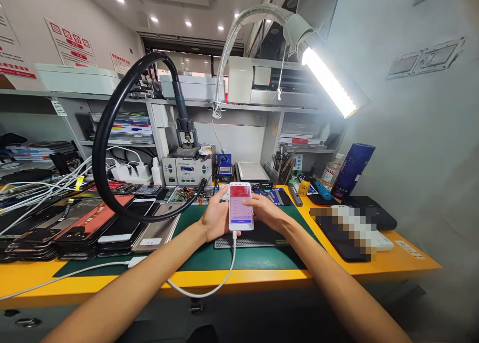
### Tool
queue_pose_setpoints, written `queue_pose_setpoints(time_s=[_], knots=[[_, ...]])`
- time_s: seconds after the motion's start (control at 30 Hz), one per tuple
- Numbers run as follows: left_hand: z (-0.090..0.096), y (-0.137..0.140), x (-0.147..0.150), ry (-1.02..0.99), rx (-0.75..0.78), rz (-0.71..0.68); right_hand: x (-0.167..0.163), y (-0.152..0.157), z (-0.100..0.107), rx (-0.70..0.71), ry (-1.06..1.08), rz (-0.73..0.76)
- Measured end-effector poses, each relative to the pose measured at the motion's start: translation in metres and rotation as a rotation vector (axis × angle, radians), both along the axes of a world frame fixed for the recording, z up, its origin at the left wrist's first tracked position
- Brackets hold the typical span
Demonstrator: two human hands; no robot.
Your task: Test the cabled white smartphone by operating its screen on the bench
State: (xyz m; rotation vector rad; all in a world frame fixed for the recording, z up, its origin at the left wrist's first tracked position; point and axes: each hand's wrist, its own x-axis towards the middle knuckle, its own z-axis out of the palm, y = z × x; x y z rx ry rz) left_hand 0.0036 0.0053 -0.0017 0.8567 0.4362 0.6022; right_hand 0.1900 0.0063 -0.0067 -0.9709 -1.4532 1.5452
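A white smartphone (pixel 241 224) stands tilted up in front of me, its lit screen showing a red top band and a list. My left hand (pixel 217 214) is closed round its left edge, with fingers hidden behind it. At the other edge is my right hand (pixel 267 210), one digit lying over the screen and the rest partly hidden beside or behind the phone. A white charging cable (pixel 232 263) is plugged into the phone's bottom end and loops down past the table edge. Below the phone a dark perforated pad (pixel 258 239) lies on the green mat (pixel 202 260).
Stacked phones and phone parts (pixel 90 225) crowd the left. A thick black hose (pixel 98 133) arches from the soldering station (pixel 189 171). Overhead hangs a lit lamp (pixel 329 81). Right, on the yellow table (pixel 406 268), are a blue cylinder (pixel 352 171), a bottle (pixel 332 169) and a pixelated patch.
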Motion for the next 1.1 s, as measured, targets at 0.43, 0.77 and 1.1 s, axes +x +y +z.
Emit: queue_pose_setpoints(time_s=[0.43,0.77,1.1], knots=[[-0.003,0.002,-0.002,-0.014,-0.027,0.003,-0.008,0.013,-0.009,-0.148,0.086,-0.136],[-0.002,0.001,0.0,-0.051,-0.04,0.013,-0.001,-0.004,0.0,0.008,-0.012,0.009],[0.001,0.0,0.0,-0.03,-0.042,0.01,-0.005,-0.002,0.002,-0.06,0.056,-0.079]])
